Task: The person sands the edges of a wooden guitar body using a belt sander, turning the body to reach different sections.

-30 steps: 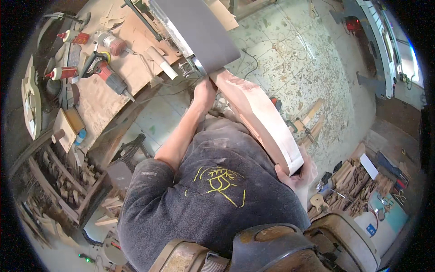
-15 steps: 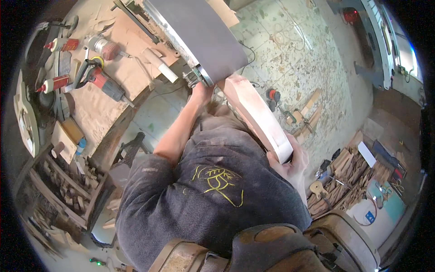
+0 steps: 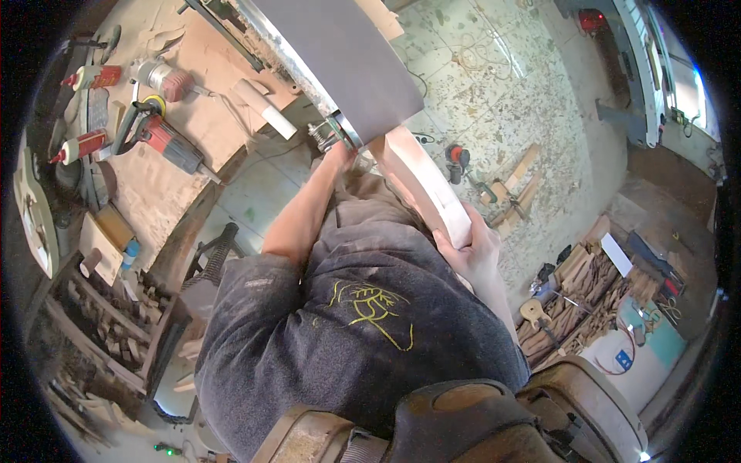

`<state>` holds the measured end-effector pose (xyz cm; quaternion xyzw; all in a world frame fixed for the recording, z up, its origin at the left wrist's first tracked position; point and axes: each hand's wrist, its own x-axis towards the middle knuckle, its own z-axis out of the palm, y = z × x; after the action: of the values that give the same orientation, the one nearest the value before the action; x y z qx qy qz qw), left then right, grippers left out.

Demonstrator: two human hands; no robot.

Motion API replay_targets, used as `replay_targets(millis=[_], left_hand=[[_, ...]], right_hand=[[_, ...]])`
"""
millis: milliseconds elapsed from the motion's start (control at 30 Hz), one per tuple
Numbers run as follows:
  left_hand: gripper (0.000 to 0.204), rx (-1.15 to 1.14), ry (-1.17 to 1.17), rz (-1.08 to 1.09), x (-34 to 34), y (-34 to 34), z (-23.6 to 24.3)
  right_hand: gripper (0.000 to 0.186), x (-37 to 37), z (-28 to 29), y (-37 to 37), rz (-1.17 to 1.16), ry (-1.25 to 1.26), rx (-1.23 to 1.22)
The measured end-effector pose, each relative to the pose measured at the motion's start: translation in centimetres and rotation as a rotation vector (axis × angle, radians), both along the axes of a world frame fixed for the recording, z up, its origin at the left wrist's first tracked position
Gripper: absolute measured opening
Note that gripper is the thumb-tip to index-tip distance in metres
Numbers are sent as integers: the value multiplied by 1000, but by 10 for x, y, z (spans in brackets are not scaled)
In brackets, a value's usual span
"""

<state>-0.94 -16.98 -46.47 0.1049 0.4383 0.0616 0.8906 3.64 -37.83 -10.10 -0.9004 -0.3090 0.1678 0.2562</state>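
Note:
A long, pale, curved piece of wood (image 3: pixel 426 184) slants from the rounded end of a big belt sander (image 3: pixel 351 65) down toward my right side. Its far end meets the grey sanding belt at the roller. My right hand (image 3: pixel 480 245) is closed round the wood's near end, thumb on one side and fingers on the other. Beside the sander's metal edge and tensioning spring, my left hand (image 3: pixel 338 158) reaches in under the belt end. Its fingers are hidden there, so what it holds does not show.
On the dusty workbench (image 3: pixel 208 135) at left lie a red angle grinder (image 3: pixel 171 145), another power tool (image 3: pixel 166 79) and red-and-white bottles (image 3: pixel 81 145). An orange-and-black tool (image 3: pixel 457 158) and wooden clamps or strips (image 3: pixel 519 185) lie on the speckled floor. Wood offcuts (image 3: pixel 575 297) are stacked at right.
My right hand and the wood's near end have moved left and up, toward the sander. The wood now stands at a steeper slant. My left hand stays by the belt end.

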Motion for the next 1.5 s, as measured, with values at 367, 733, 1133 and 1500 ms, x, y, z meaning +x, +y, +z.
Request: replay_targets(millis=[367, 733, 1133, 1500], left_hand=[[19, -3, -34, -9, 4, -33, -80], [37, -133, 81, -158, 12, -54, -53], [46, -219, -59, -177, 11, -59, -44], [45, 7, -18, -195, 30, -27, 23]], right_hand=[[65, 7, -23, 20, -20, 20, -119], [62, 22, -27, 54, 93, 33, -178], [64, 25, -18, 76, 88, 189, -447], [67, -9, 14, 19, -28, 2, -193]])
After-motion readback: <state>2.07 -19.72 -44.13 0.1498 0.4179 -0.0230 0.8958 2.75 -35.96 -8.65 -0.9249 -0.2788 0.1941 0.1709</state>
